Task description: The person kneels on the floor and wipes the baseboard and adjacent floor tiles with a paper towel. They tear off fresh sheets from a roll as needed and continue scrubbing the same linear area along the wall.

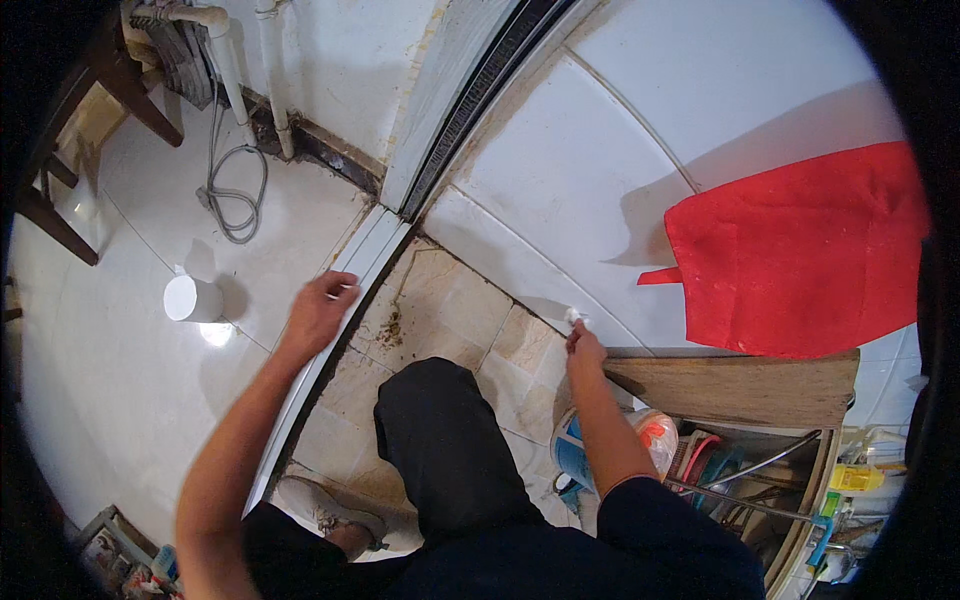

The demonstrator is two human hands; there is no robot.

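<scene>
My right hand (586, 346) grips a small wad of white tissue or cloth (574, 315) and holds it at the base of the white tiled wall (525, 232), near the joint with the beige floor tiles. The fingers of my left hand (330, 300) are curled over the white metal door track (367, 244), and a small white bit shows between them; what it is cannot be told. Brown crumbs of dirt (391, 330) lie on the beige tiles between my hands. On the pale floor left of my left hand stands a white roll (184, 298), perhaps of paper.
A red cloth (795, 255) hangs at the right above a wooden board (739, 386) and an open cabinet of household things. A bucket (574, 450) stands below my right forearm. Grey cable (238, 191), white pipes (274, 82) and dark wooden chair legs (142, 105) are at upper left.
</scene>
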